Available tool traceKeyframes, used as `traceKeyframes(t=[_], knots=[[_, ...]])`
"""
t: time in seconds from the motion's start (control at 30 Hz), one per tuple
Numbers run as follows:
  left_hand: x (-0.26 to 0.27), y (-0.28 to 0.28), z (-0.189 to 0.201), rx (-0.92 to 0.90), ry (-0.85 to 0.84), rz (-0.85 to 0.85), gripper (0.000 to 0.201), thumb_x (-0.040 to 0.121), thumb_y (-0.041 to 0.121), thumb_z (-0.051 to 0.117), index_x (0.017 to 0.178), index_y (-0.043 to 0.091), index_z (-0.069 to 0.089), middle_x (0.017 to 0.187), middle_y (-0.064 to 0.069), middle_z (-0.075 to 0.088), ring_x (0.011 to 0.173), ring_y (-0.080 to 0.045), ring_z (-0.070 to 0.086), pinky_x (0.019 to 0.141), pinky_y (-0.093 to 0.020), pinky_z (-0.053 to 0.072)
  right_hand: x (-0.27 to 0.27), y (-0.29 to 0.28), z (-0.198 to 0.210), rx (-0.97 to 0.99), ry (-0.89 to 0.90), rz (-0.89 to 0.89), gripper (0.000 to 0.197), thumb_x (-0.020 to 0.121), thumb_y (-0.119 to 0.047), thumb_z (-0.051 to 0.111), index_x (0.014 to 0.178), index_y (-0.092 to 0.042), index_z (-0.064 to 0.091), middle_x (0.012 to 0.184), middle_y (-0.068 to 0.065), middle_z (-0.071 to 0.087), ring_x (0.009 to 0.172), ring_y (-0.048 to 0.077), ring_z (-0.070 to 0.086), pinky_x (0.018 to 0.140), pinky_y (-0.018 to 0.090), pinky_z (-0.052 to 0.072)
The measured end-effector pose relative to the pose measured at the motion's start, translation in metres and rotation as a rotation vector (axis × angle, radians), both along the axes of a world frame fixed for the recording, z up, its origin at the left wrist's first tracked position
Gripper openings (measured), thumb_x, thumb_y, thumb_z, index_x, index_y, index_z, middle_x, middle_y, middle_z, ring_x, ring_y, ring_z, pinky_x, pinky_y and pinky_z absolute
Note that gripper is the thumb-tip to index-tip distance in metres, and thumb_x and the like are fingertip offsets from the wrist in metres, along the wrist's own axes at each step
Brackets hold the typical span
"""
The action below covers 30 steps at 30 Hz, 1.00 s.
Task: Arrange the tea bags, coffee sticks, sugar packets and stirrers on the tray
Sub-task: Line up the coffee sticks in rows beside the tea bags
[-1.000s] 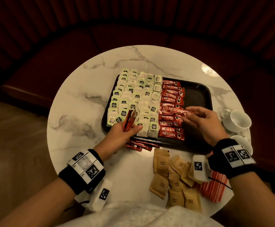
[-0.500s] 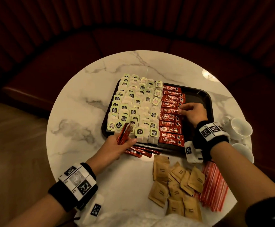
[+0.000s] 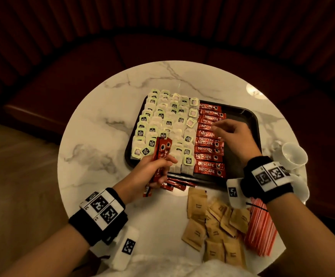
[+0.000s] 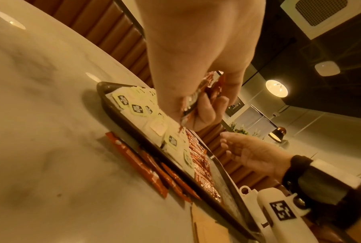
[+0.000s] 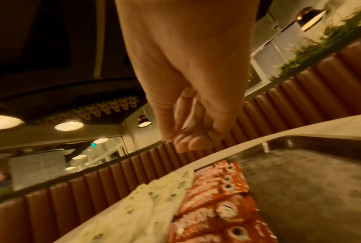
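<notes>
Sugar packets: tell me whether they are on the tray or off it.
Off. The brown sugar packets lie loose on the marble table, nearer the person than the tray, which holds only tea bags and coffee sticks.

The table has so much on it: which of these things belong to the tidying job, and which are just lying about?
Part of the job:
tray
tea bags
coffee sticks on the tray
coffee sticks held in the left hand
loose coffee sticks
sugar packets
stirrers

Just lying about:
white cups
</notes>
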<state>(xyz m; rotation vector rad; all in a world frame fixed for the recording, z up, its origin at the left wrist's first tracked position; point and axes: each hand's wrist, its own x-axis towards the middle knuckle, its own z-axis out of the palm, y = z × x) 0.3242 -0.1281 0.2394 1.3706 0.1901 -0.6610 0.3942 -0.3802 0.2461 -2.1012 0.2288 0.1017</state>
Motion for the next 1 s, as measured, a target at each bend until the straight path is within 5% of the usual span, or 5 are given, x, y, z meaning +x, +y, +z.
traceKeyframes(t=[0.1,0.3,0.67,0.77,1.0], knots=[[0.001,-0.005,0.005,-0.085,0.029,-0.029,0.017,0.096,0.008,0.050,0.103,0.006,0.066,0.063,-0.001,0.053,0.051,-0.013,0.052,0.034,-0.015,0.029,-0.027,0.028,0.027,0.143,-0.004,0.230,0.012,0.091,-0.027,0.064,0.102,-0.030,0.068,0.101,-0.013,0.070,0.092,0.003,0.065,0.081,0.022,0.053],[-0.002,-0.012,0.018,-0.110,0.044,-0.149,0.007,0.098,0.011,0.050,0.099,0.005,0.053,0.072,-0.008,0.067,0.057,-0.018,0.063,0.035,-0.015,0.033,-0.051,0.054,0.033,0.293,0.046,0.389,0.028,0.088,-0.026,0.069,0.115,-0.023,0.066,0.110,0.001,0.069,0.097,0.014,0.069,0.080,0.025,0.057],[-0.002,0.001,0.014,0.086,-0.113,-0.024,0.023,0.094,0.020,0.060,0.102,0.000,0.066,0.086,-0.013,0.073,0.051,-0.005,0.054,0.043,-0.013,0.039,-0.067,0.032,0.022,0.523,0.130,0.104,0.016,0.087,-0.003,0.065,0.103,-0.001,0.068,0.081,0.006,0.073,0.071,0.013,0.069,0.065,0.020,0.057],[-0.004,0.002,0.013,0.134,-0.125,-0.032,0.025,0.096,0.020,0.058,0.101,-0.004,0.065,0.064,0.004,0.069,0.048,-0.003,0.053,0.044,-0.012,0.040,-0.072,0.017,0.014,0.543,0.151,-0.013,0.015,0.088,-0.006,0.066,0.102,-0.003,0.068,0.083,0.005,0.075,0.072,0.012,0.069,0.062,0.021,0.056],[-0.008,0.013,0.001,0.232,-0.076,-0.061,0.023,0.096,0.021,0.059,0.103,0.000,0.065,0.080,-0.006,0.072,0.052,-0.008,0.053,0.044,-0.017,0.038,-0.053,-0.042,-0.015,0.426,0.089,-0.401,0.020,0.092,-0.005,0.064,0.112,-0.001,0.064,0.093,0.010,0.070,0.076,0.014,0.068,0.060,0.016,0.057]])
